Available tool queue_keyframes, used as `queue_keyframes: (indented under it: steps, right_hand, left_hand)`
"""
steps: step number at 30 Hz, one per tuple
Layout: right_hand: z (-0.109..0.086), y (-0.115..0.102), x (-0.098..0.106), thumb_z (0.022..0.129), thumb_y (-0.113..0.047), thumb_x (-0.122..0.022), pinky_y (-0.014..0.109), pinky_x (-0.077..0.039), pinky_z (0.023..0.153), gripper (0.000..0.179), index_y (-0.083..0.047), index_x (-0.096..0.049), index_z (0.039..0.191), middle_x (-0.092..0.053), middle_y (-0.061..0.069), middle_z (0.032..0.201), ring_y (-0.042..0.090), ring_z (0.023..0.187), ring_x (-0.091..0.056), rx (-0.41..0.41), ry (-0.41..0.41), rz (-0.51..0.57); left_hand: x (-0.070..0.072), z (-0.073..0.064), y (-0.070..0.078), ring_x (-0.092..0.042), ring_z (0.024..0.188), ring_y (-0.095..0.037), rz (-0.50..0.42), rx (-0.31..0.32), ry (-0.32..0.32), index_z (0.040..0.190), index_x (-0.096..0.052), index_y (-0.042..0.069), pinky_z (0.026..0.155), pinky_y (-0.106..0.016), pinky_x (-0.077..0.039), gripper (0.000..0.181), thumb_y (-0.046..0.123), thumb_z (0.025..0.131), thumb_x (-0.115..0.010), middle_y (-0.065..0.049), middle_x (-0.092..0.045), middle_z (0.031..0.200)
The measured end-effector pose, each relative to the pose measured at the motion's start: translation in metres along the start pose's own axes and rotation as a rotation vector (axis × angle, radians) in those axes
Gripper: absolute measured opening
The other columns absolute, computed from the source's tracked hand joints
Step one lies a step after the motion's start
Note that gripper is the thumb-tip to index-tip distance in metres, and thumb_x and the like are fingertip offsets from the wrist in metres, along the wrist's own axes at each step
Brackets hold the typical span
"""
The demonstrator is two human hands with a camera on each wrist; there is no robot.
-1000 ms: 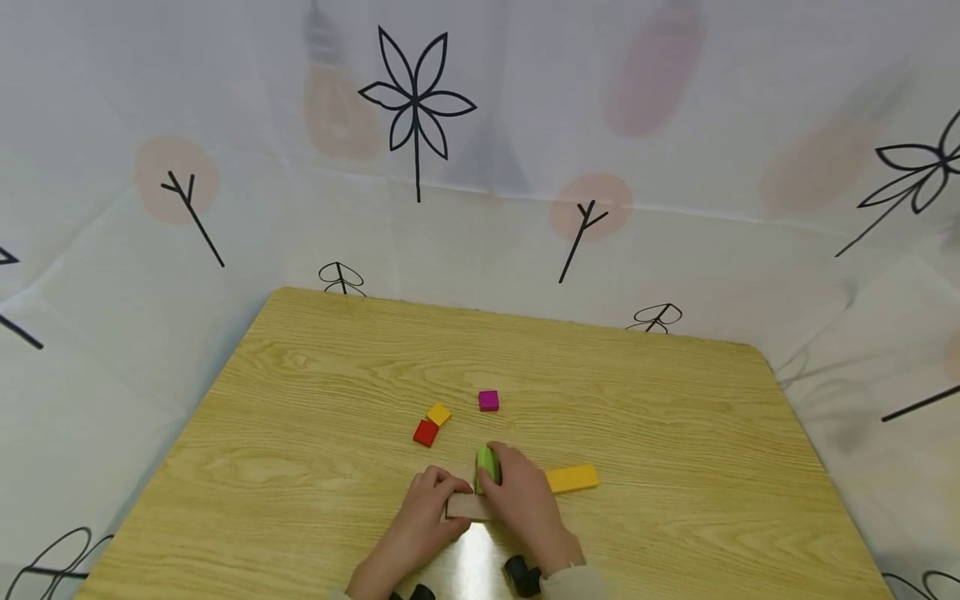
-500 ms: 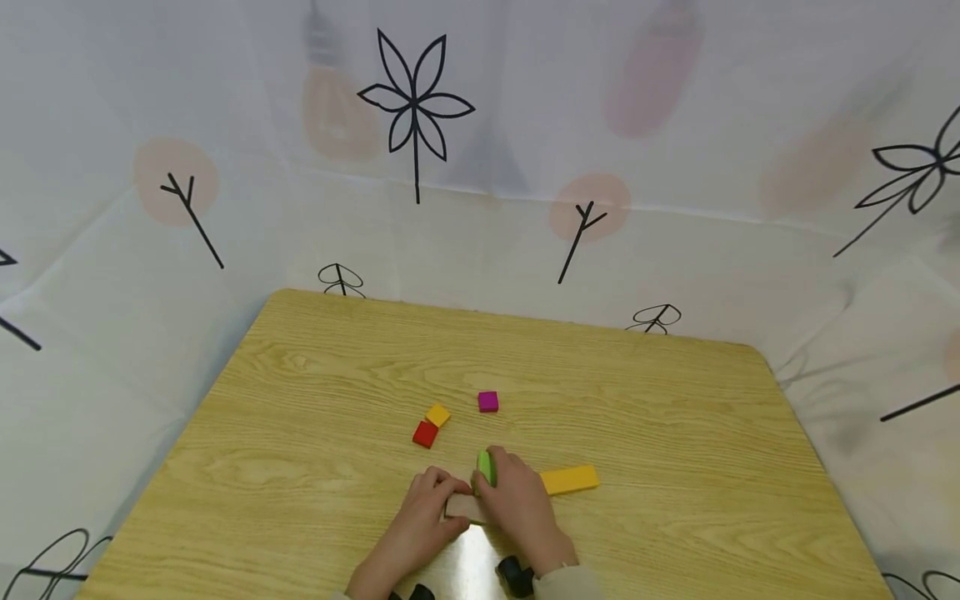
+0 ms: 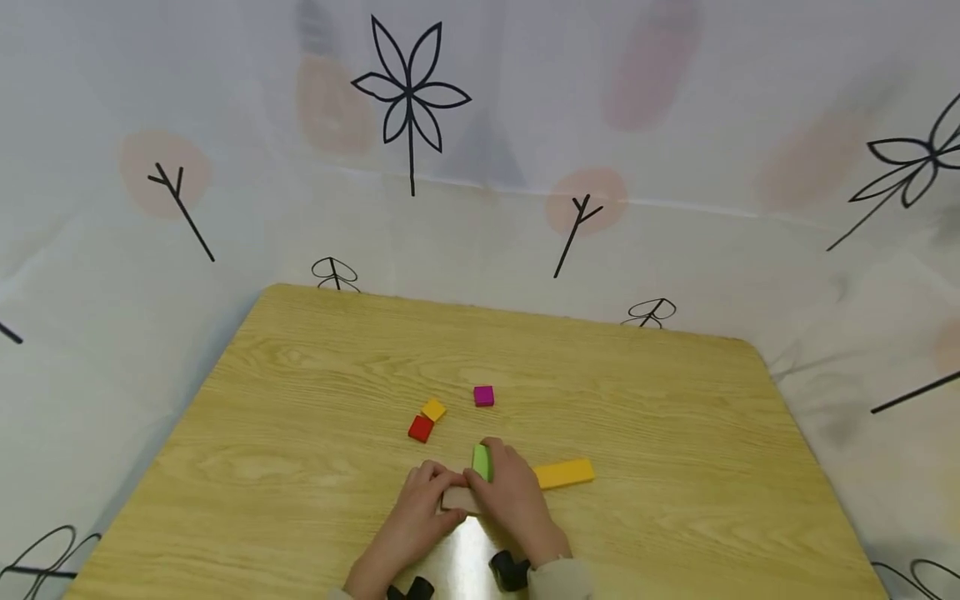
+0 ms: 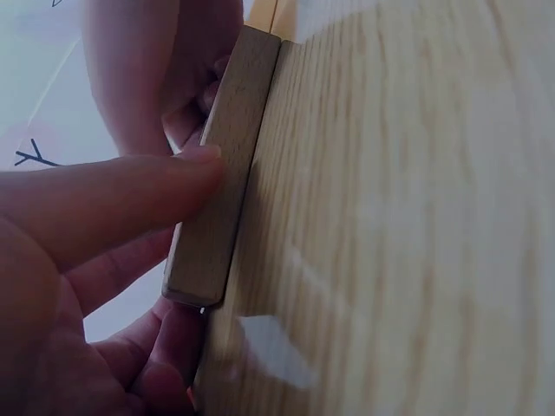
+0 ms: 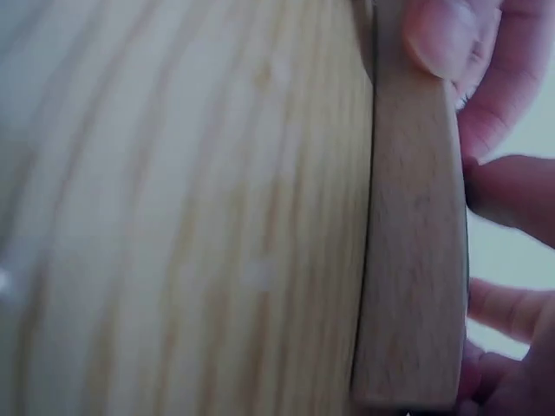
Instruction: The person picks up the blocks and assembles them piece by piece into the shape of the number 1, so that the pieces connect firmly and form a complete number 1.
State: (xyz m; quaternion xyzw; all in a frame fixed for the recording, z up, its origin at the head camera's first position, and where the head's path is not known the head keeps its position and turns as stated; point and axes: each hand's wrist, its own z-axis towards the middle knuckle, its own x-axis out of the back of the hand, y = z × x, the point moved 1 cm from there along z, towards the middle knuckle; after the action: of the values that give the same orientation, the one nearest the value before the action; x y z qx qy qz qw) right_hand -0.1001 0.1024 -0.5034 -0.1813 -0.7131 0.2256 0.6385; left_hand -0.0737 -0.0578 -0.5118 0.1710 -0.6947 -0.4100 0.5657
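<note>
A plain wooden block [image 3: 459, 500] lies lengthwise on the table near its front. My left hand [image 3: 417, 510] grips its left end; the left wrist view shows the thumb pressed on the near face of the wooden block [image 4: 227, 156] and fingers at its far side. My right hand [image 3: 516, 498] holds a light green block [image 3: 482, 463] between thumb and fingers, close behind the wooden one, covering part of both. In the right wrist view the wooden block [image 5: 416, 234] sits flat along the tabletop, with fingers along its far side; the green block is hidden there.
A long yellow block [image 3: 566, 473] lies just right of my right hand. Farther back are a red block [image 3: 421, 429], a small yellow block [image 3: 433, 409] touching it, and a magenta block [image 3: 483, 396]. Patterned white cloth [image 3: 480, 225] hangs behind the table.
My right hand has shifted slightly left, uncovering more of the long yellow block. The left hand stays on the wooden block. The head view has tilted a little.
</note>
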Motion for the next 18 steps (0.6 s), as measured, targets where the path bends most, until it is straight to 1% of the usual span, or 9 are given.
queue_keyframes:
  steps: [2,4,8,10,15,18]
  right_hand:
    - [-0.0014,0.004,0.0014,0.082,-0.04,-0.06,0.035,-0.041,0.069,0.055,-0.01,-0.045,0.125,-0.054,0.007,0.107,0.016,0.083,-0.049,0.025,-0.019,0.023]
    - [-0.0023,0.007,0.0028,0.081,-0.04,-0.06,0.036,-0.04,0.073,0.059,-0.01,-0.042,0.129,-0.053,0.006,0.109,0.016,0.087,-0.048,0.048,-0.043,0.043]
    - [-0.0036,0.0104,0.0043,0.08,-0.043,-0.06,0.032,-0.038,0.069,0.066,-0.01,-0.038,0.134,-0.05,0.001,0.101,0.014,0.082,-0.044,0.077,-0.102,0.051]
    - [-0.0047,0.0101,0.0053,0.08,-0.044,-0.06,0.031,-0.037,0.068,0.068,-0.011,-0.036,0.135,-0.048,0.0,0.099,0.014,0.081,-0.042,0.084,-0.117,0.053]
    - [-0.0076,0.0083,0.0063,0.083,-0.041,-0.059,0.034,-0.039,0.072,0.065,-0.01,-0.036,0.136,-0.049,0.004,0.105,0.015,0.085,-0.044,0.111,-0.091,0.05]
    - [-0.0088,0.0089,0.0051,0.084,-0.038,-0.058,0.035,-0.039,0.071,0.062,-0.01,-0.037,0.135,-0.05,0.005,0.103,0.016,0.083,-0.044,0.114,-0.077,0.041]
  left_hand:
    - [-0.0007,0.0004,-0.0002,-0.037,0.093,-0.015,-0.001,0.002,-0.001,0.106,-0.06,0.024,0.075,-0.032,-0.036,0.027,0.026,0.08,-0.065,0.008,-0.042,0.1]
    - [-0.0008,0.0008,-0.0005,-0.037,0.092,-0.014,0.004,0.004,-0.001,0.105,-0.059,0.024,0.074,-0.031,-0.036,0.026,0.028,0.08,-0.065,0.009,-0.042,0.099]
    - [-0.0002,0.0006,-0.0004,-0.036,0.091,-0.014,0.015,0.007,0.006,0.104,-0.06,0.023,0.073,-0.03,-0.036,0.027,0.029,0.079,-0.066,0.008,-0.043,0.099]
    - [0.0004,0.0002,0.0004,-0.036,0.09,-0.014,0.025,0.006,0.013,0.105,-0.06,0.022,0.071,-0.029,-0.035,0.027,0.028,0.079,-0.067,0.008,-0.043,0.098]
    - [0.0014,0.0001,0.0015,-0.036,0.089,-0.015,0.051,-0.005,0.031,0.105,-0.06,0.021,0.069,-0.029,-0.034,0.028,0.027,0.079,-0.067,0.006,-0.042,0.097]
    - [0.0007,0.0002,0.0012,-0.036,0.089,-0.015,0.046,-0.005,0.022,0.104,-0.06,0.021,0.07,-0.03,-0.034,0.028,0.028,0.078,-0.067,0.006,-0.043,0.097]
